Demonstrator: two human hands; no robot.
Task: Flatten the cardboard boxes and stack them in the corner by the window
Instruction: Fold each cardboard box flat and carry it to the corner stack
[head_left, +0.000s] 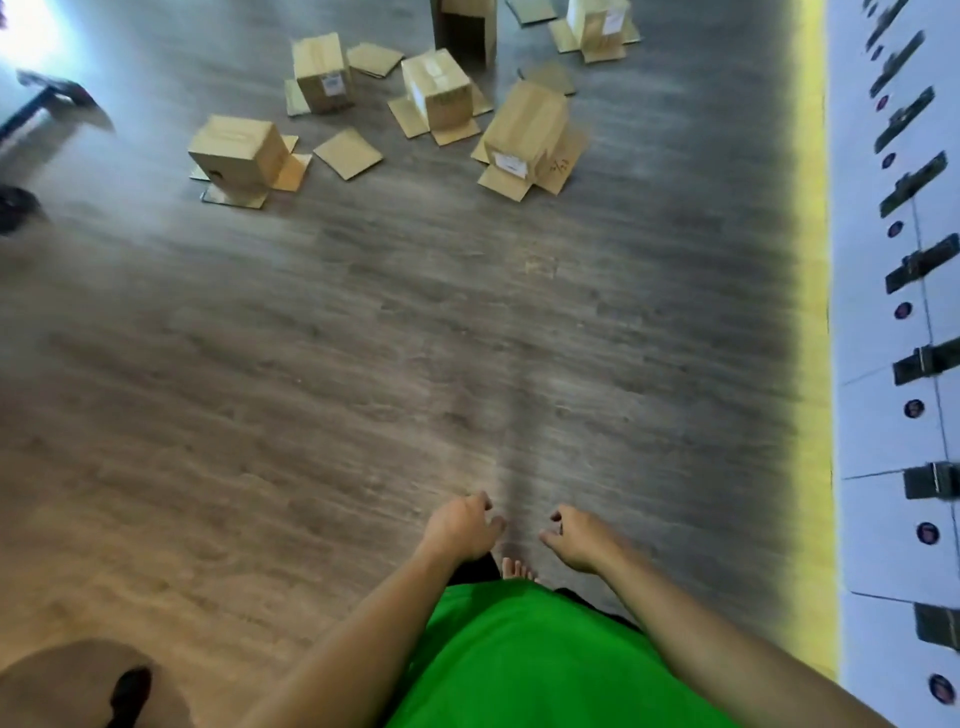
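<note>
Cardboard boxes scattered at the far end of the wooden floor, well apart from the person: nearest box tipped on its side with flaps splayed, a second box just beside it toward the middle, a third box further left, a fourth box at the left edge of the group, a tall box upright behind, and one more box at the top right. All six upright in form, none flattened. Loose flat cardboard pieces lying among them. No stack visible anywhere, no window corner clearly in view; task judged barely begun, with every box left to collapse and carry. Left hand and right hand low in front of the green shirt, near each other but apart, fingers loosely curled, holding nothing. Bare toes just below. White wall along the right side, with a yellow strip at its base.
</note>
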